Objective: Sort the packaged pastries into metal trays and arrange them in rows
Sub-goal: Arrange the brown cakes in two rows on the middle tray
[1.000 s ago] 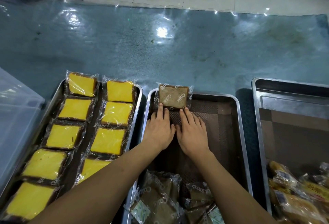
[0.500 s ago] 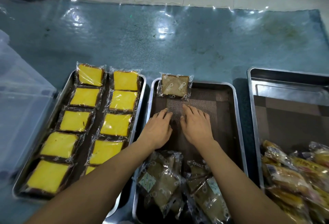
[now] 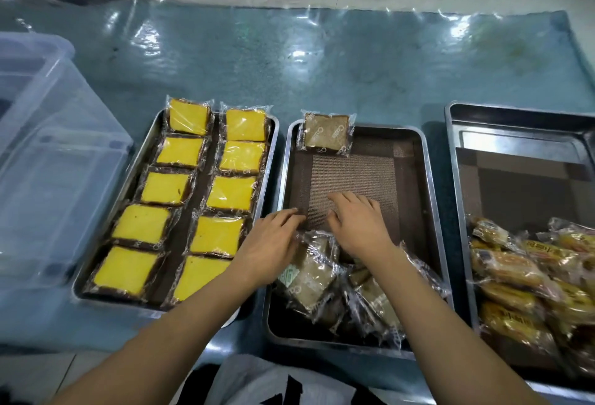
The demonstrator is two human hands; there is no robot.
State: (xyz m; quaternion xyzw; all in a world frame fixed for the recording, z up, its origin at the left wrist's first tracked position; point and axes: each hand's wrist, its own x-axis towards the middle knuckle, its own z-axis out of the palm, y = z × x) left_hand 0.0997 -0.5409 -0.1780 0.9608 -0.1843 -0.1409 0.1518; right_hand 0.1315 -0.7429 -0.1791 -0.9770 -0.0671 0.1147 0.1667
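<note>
Both hands over middle tray (image 3: 429,198): left hand (image 3: 269,245) and right hand (image 3: 359,225) fingers loosely spread, gripping nothing. Brown pastry (image 3: 325,132) at tray's far-left corner, overhanging rim; pile (image 3: 338,288) at near end. Risk: slippery wrappers, could snag 2 pkgs.

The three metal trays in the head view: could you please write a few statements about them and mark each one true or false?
1. The left tray holds ten yellow pastries in two rows. True.
2. The middle tray has three brown pastries laid out at its far end. False: one brown pastry lies there.
3. The right tray is filled to its far end. False: its pastries are heaped at the near end.
4. Loose brown packages are heaped at the middle tray's near end. True.
</note>
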